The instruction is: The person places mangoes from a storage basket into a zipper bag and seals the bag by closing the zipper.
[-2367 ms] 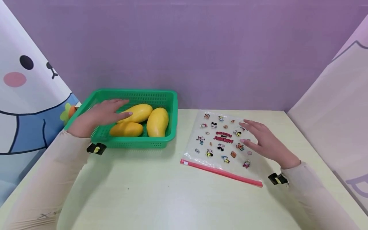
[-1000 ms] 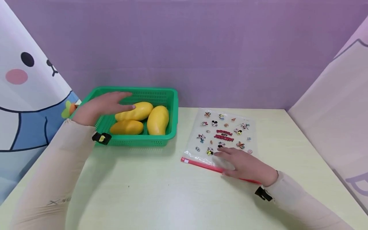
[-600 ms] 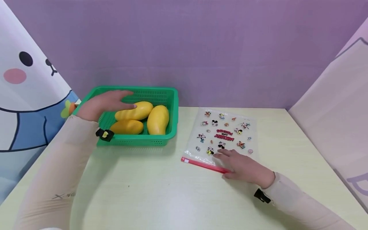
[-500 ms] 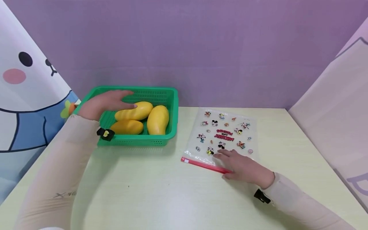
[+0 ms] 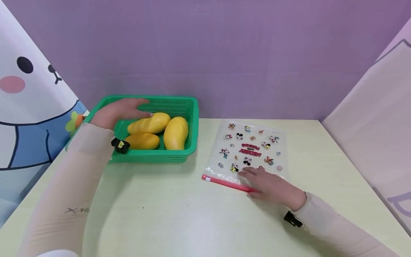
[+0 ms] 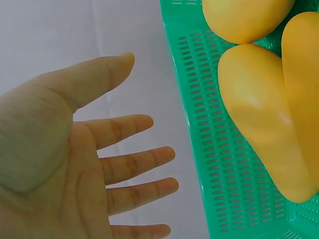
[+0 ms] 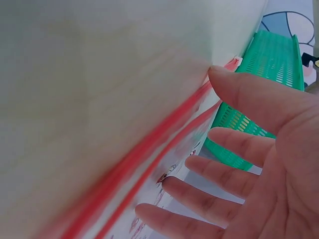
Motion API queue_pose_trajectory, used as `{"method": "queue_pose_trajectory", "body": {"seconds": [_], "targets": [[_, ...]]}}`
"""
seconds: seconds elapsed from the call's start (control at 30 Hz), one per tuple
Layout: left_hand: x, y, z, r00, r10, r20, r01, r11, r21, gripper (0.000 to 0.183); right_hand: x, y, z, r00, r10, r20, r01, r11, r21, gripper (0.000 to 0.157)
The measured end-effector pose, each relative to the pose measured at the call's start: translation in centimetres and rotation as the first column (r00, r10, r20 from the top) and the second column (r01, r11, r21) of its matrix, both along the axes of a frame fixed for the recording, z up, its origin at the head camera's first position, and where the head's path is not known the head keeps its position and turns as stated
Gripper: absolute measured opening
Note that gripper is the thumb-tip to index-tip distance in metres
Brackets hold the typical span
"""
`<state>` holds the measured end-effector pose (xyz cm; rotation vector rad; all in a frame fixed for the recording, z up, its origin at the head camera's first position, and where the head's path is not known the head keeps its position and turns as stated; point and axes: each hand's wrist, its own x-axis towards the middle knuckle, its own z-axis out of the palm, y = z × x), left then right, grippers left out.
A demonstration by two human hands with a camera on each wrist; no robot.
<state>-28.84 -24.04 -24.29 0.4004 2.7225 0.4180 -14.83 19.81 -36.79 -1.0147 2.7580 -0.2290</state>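
My left hand [image 5: 125, 110] hovers over the left part of a green plastic basket [image 5: 194, 128], fingers stretched out and holding nothing. In the basket lie three yellow mangoes: a long one [image 5: 154, 123] at the back, one [image 5: 144, 141] in front of it and one [image 5: 175, 134] to the right. The left wrist view shows the thumb and fingers [image 6: 132, 163] spread beside the basket's slotted wall. My right hand [image 5: 271, 185] is over the front of a clear zip bag [image 5: 248, 141] with cartoon prints. Its fingers [image 7: 204, 204] are spread, thumb tip close to the red zip strip [image 5: 224, 182].
The pale table [image 5: 167, 214] runs to a purple backdrop [image 5: 240, 64] right behind the basket and bag. Printed cloth side panels [image 5: 32, 103] stand at left and right. Each wrist wears a black strap [image 5: 120, 145].
My right hand has come down and left from beside the bag to its red zip edge, then stayed there. The left hand has drifted slightly rightward and farther back over the basket.
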Motion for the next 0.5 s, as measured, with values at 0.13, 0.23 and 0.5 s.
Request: {"method": "queue_pose_trajectory", "body": {"seconds": [0.13,0.23,0.5], "targets": [[-0.05,0.07,-0.04,1.0,-0.009,0.003,0.009,1.0,0.009,0.075,0.01,0.1,0.01,1.0,0.012,-0.016,-0.012,1.0,0.004,0.063],[-0.15,0.25,-0.05,1.0,-0.01,0.006,0.01,1.0,0.02,0.075,0.0,0.18,-0.03,0.999,0.018,-0.031,-0.018,1.0,0.007,0.061],[-0.71,0.55,-0.24,1.0,0.0,0.023,0.0,1.0,0.01,0.074,0.0,0.18,-0.08,0.999,0.018,-0.026,-0.018,1.0,0.007,0.054]]}}
